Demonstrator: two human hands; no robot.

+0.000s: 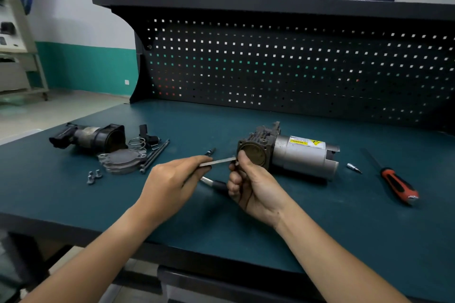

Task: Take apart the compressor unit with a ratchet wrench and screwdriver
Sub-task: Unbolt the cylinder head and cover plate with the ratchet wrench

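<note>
Compressor unit (pixel 299 155), a grey metal motor can with yellow warning label and dark cast head, lay on its side at about 3 o'clock of bench centre. Round bore face was turned toward the person, presumably to expose the flange fasteners. Left hand (pixel 176 179) pinched a slim silver metal bar (pixel 218 161) between thumb and fingertips, near level, aimed at the flange's lower-left corner. Right hand (pixel 253 183) had fingers curled, thumb on the bore rim, pinching the bar's far tip. My read: guiding it onto a bolt while steadying the body; the bolt itself was hidden. Ratchet wrench handle (pixel 214 183), silver with black grip, lay on the dark teal bench top (pixel 320 229) under the hands, mostly covered. Red-and-black screwdriver (pixel 398 186) sat at 3 o'clock of the unit, with a small silver bit (pixel 354 168) between, touching neither. Removed parts sat at 9 o'clock: black-and-grey cylinder housing (pixel 91 138), round grey cover plate (pixel 120 161), coil spring (pixel 137 143), long dark bolts (pixel 155 156). Open bench ran from the hands to the front edge at 6 o'clock. Black pegboard panel (pixel 270 69) at 12 stood well clear of the unit.
</note>
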